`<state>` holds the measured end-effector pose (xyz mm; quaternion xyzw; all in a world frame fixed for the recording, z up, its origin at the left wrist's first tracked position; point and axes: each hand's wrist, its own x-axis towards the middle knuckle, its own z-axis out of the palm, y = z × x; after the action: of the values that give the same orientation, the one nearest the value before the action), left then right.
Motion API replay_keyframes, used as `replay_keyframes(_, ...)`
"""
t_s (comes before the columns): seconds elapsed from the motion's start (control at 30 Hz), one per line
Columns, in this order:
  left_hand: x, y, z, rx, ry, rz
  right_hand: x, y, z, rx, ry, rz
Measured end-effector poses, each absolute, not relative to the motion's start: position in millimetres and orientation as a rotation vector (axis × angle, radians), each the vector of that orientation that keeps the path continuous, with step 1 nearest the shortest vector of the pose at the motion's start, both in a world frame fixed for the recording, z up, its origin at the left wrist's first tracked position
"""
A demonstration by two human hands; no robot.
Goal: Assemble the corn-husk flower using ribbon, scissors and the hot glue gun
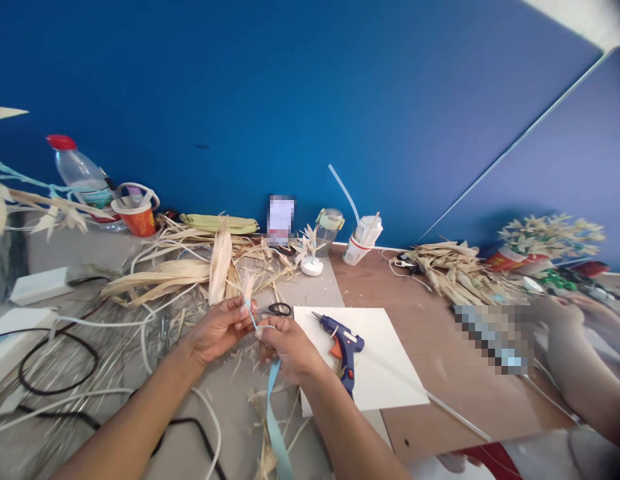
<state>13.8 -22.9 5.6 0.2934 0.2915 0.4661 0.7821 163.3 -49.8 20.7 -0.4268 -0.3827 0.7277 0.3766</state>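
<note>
A thin, straw-coloured bundle of dried husk (249,288) is held above the desk (310,293), near the middle of the view and just left of the white rectangular sheet (395,380). Its long axis runs nearly upright in the view, frayed end pointing up toward the wall and narrow end down between the two hands. The left hand (225,327) has its grip closed on the bundle, thumb and fingertips pinched together. The right hand (286,343) has its grip clamped on a long, flat, light blue strip (276,430); pale blue also shows on the bundle's narrow end. Below the right hand the strip hangs down toward the person.

The fingers cover the bundle's lower end and the part of the strip inside the right grip. The bottom edge cuts off the strip. Scissors with a black loop handle (280,309) are partly hidden behind the hands. The right forearm covers the foot of the dark blue glue gun (346,347) on the sheet. Pixelation masks an upright phone and a patch beside another person's arm (573,353).

The desk is grey at left, strewn with husk scraps, and brown wood at right. Behind it stands a plain blue wall (230,87).
</note>
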Motion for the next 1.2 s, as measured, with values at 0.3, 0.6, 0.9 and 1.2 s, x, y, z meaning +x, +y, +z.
replay_keyframes(0.3,20,-21,8,0.704,0.858,1.102,166,-49,23,-1.379,-1.403,1.417)
replay_keyframes(0.6,26,-21,7,0.739,0.95,1.182,165,-51,26,-1.437,-1.552,1.257)
replay_keyframes(0.9,12,-19,16,0.596,0.643,1.113,164,-52,21,-1.039,-1.0,1.866)
replay_keyframes(1.2,14,-21,13,0.683,0.655,1.057,157,-52,15,-1.036,-0.796,1.992)
